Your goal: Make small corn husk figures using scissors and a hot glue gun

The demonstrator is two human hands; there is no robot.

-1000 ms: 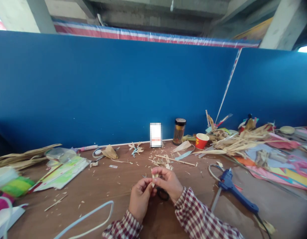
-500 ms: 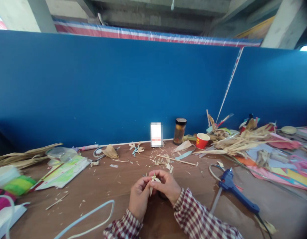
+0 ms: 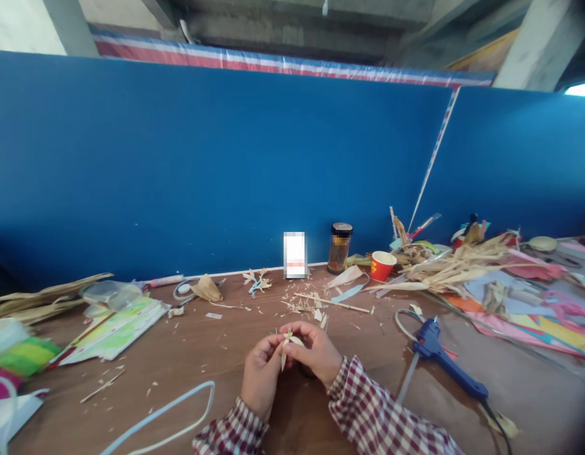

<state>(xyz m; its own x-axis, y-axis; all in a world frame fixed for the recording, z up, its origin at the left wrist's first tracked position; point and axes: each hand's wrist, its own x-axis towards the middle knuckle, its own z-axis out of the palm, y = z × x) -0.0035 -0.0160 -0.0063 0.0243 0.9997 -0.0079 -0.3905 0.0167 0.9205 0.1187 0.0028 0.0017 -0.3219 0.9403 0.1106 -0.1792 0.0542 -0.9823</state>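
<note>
Between my two hands is a small pale flower-like piece [image 3: 287, 343] that looks made of dried corn husk, with narrow pointed petals. My left hand [image 3: 262, 373] pinches it from the left with thumb and fingertips. From the right, my right hand [image 3: 317, 351] has its thumb and fingers closed on the same piece. A dark object lies partly hidden below my right hand; I cannot make out what it is. Beyond my hands, husk scraps [image 3: 304, 308] and a thin stick [image 3: 334, 303] lie on the brown table [image 3: 178, 360].
A blue glue gun [image 3: 451, 360] lies right of my hands. A red paper cup [image 3: 382, 266] and a dark-lidded jar [image 3: 339, 249] stand by the blue partition [image 3: 226, 158]. Dried husks [image 3: 463, 268] pile up at right. A pale cable loop [image 3: 171, 417] lies front left, a painted sheet [image 3: 116, 328] behind it.
The whole view has shifted slightly, so things appear a little further left. Both hands keep hold of the husk piece, whose petals look slightly more spread toward me.
</note>
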